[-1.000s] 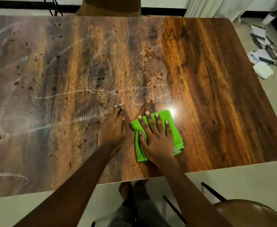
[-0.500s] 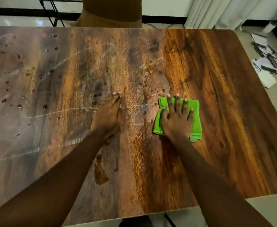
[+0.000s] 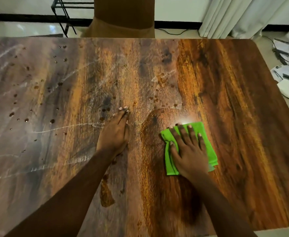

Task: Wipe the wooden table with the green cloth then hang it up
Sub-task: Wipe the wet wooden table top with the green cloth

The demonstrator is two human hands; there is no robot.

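Pressing flat on the green cloth [image 3: 169,163], the right hand [image 3: 190,156] covers most of the folded pad; its fingers [image 3: 183,134] are straight and spread, curled around nothing (the cloth is pinned under the palm, not gripped).

Head view, positions given from the cloth:
- The cloth lies on the wooden table [image 3: 234,117], folded to a narrow rectangle. Its long axis runs from the person outward, tilted slightly, roughly in line with the right forearm. Green shows on both sides of the hand and past the fingertips.
- The left hand [image 3: 113,134] rests left of the cloth, apart from it, with bare wood between. Its fingers are extended and held together, palm down on the surface, holding nothing.
- Droplets [image 3: 51,120] and pale streaks [image 3: 63,129] lie well to the left of the cloth, beyond the left hand. A wet patch [image 3: 106,194] sits left of the cloth and nearer the person.
- Wood to the right of the cloth appears dry and unmarked.

Judgement: wiping is partly done. The soiled area lies left of the fingers, so the coming stroke likely runs leftward, across the cloth's long axis. The right hand is the working hand. Hanging is not yet begun.
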